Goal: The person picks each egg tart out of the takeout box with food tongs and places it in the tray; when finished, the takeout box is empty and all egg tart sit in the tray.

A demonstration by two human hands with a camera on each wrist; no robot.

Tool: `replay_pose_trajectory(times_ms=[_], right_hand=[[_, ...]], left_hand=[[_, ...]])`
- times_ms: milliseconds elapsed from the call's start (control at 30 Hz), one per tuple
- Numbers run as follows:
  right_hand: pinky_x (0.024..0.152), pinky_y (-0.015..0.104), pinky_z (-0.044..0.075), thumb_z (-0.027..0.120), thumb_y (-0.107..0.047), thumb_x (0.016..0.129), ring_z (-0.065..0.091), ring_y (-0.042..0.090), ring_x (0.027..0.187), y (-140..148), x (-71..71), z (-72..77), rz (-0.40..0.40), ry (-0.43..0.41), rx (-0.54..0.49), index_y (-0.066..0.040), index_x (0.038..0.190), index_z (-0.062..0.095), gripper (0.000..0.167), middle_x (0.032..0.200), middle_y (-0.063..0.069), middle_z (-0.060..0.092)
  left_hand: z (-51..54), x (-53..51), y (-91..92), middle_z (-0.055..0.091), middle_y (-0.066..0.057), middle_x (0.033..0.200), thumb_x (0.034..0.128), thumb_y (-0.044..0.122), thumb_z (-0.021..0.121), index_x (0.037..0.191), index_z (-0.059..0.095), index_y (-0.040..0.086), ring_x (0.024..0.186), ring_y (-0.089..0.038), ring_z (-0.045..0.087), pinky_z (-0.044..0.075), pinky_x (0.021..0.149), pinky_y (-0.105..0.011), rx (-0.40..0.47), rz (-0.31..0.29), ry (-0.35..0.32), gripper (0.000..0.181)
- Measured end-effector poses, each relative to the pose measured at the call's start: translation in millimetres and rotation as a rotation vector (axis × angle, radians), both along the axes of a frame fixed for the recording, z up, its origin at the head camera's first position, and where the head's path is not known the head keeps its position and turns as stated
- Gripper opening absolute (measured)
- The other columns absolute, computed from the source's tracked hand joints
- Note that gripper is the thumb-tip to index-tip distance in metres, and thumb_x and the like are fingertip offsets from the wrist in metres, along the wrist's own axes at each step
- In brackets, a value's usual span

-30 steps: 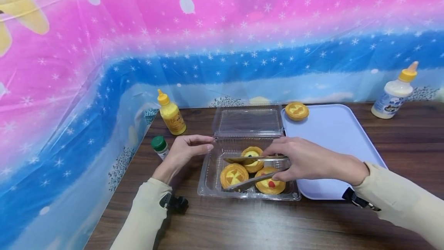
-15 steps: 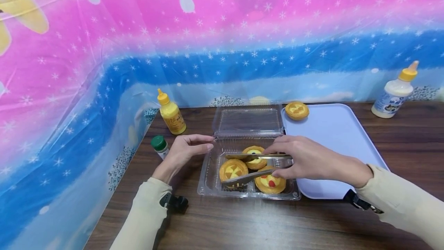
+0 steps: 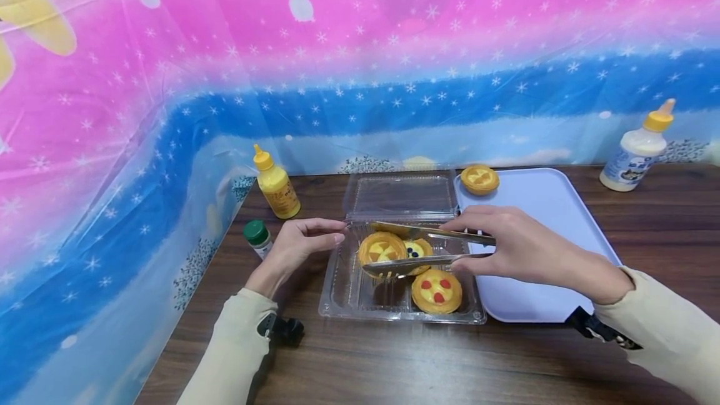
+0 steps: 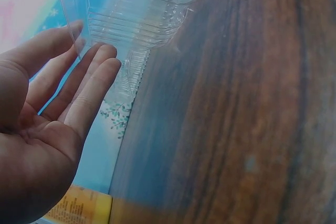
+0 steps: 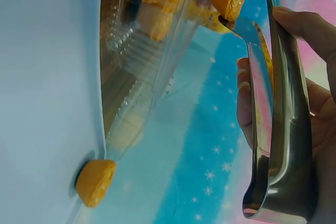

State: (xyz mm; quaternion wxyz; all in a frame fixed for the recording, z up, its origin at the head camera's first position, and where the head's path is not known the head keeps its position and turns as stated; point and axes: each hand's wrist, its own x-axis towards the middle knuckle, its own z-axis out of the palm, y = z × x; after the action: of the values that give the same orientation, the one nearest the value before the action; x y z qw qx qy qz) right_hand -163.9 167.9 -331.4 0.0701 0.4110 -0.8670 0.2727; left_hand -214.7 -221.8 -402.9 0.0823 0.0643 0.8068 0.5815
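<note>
My right hand [image 3: 525, 249] holds metal tongs [image 5: 286, 124], their arms on either side of an egg tart [image 3: 382, 246] with pale wedge-shaped topping. The right wrist view shows this tart raised above the others. Below it, a clear plastic box [image 3: 344, 302] contains a tart with dark berries [image 3: 417, 251], partly covered by the tongs and raised tart. A tart with red pieces [image 3: 437, 291] lies at the box's front right. At the box's left rim my left hand [image 4: 52, 114] pinches the edge between thumb and forefinger, other fingers extended.
The box's lid [image 3: 400, 195] lies folded back. On the right, a pale lavender tray [image 3: 540, 211] bears one tart [image 3: 480, 180] at its far left corner. A yellow squeeze bottle [image 3: 279, 189] and green-capped jar [image 3: 257, 236] stand left; a white bottle [image 3: 632, 158] stands far right.
The tongs have risen with the wedge-topped tart, away from the front left of the box, and now overlap the berry tart. My left hand stays at the box's rim.
</note>
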Motion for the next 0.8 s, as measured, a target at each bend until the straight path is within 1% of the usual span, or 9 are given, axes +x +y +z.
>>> replay_pose_trajectory(times_ms=[100,233,400,533,633,733,800], right_hand=[[0.073,0.035,0.058,0.09,-0.018,0.088,0.07,0.014,0.1,7,0.6,2.0,-0.033,0.0,-0.011,-0.015,0.131,0.075,0.045,0.122,-0.003,0.073],[0.072,0.034,0.058,0.09,-0.016,0.087,0.069,0.015,0.103,16,1.0,4.2,-0.07,0.013,-0.025,-0.015,0.131,0.075,0.046,0.123,-0.002,0.073],[0.07,0.033,0.057,0.092,-0.014,0.085,0.069,0.015,0.101,29,0.5,5.5,-0.117,0.067,-0.032,-0.014,0.131,0.074,0.049,0.123,0.0,0.073],[0.067,0.032,0.054,0.093,-0.017,0.084,0.065,0.011,0.092,41,-1.7,5.8,-0.178,0.089,-0.015,-0.014,0.129,0.075,0.048,0.115,-0.003,0.073],[0.065,0.031,0.052,0.094,-0.017,0.083,0.061,0.009,0.087,52,-4.3,5.9,-0.222,0.121,-0.007,-0.015,0.127,0.076,0.048,0.11,-0.006,0.073],[0.064,0.03,0.051,0.096,-0.017,0.08,0.062,0.009,0.087,63,-7.1,5.6,-0.255,0.163,-0.007,-0.014,0.126,0.077,0.05,0.109,-0.006,0.074],[0.062,0.029,0.051,0.096,-0.016,0.079,0.063,0.01,0.085,71,-8.4,5.9,-0.277,0.167,-0.007,-0.013,0.127,0.077,0.052,0.11,-0.004,0.074]], left_hand=[[-0.1,-0.4,0.3,0.076,-0.006,0.125,0.0926,0.022,0.086,0.122,0.08,0.009,0.116,-0.022,0.069,0.056,0.098,-0.038,-0.002,-0.002,0.003,0.032],[-0.7,-0.2,0.1,0.077,-0.005,0.123,0.0922,0.024,0.087,0.122,0.081,0.01,0.118,-0.023,0.068,0.055,0.1,-0.039,-0.007,0.001,-0.004,0.033],[-2.4,0.1,-0.3,0.077,-0.005,0.123,0.0924,0.026,0.087,0.122,0.081,0.01,0.119,-0.023,0.067,0.054,0.103,-0.041,-0.011,0.002,-0.018,0.034],[-2.9,0.4,-0.7,0.077,-0.005,0.123,0.0926,0.025,0.086,0.122,0.08,0.01,0.12,-0.023,0.067,0.052,0.105,-0.042,-0.008,0.007,-0.024,0.034],[-2.1,0.4,-0.7,0.077,-0.005,0.123,0.0924,0.025,0.086,0.122,0.08,0.01,0.121,-0.022,0.067,0.051,0.106,-0.042,-0.01,0.009,-0.02,0.034],[-1.3,-0.1,-0.3,0.078,-0.005,0.122,0.0919,0.025,0.087,0.122,0.081,0.01,0.119,-0.023,0.068,0.051,0.106,-0.042,-0.012,0.01,-0.018,0.034],[-0.9,-0.4,-0.1,0.077,-0.005,0.122,0.0917,0.026,0.087,0.122,0.081,0.01,0.119,-0.022,0.068,0.052,0.106,-0.042,-0.012,0.012,-0.02,0.035]])
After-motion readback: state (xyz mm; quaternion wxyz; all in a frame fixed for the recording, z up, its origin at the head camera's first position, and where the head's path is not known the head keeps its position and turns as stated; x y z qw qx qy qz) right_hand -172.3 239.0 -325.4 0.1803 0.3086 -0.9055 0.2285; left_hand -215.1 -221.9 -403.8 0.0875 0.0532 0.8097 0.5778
